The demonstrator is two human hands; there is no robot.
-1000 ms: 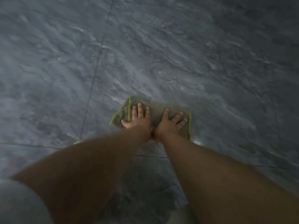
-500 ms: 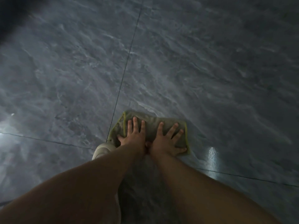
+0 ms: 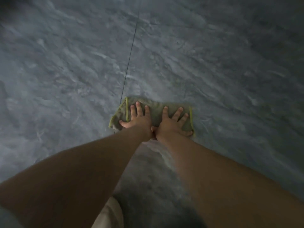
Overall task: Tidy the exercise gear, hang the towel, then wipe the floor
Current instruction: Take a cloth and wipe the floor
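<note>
While pressing flat on the cloth (image 3: 155, 111) with left hand (image 3: 138, 120) and right hand (image 3: 171, 124), touching at wrists; fingers straight, spread.

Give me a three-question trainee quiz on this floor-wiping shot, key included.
1. True or false: the left hand and right hand both press flat, fingers spread, on the cloth.
2. The cloth's edging is: A red; B yellow-green; C blue.
3. Which hand lies nearer the dark seam in the floor?
Key: 1 true; 2 B; 3 the left hand.
</note>
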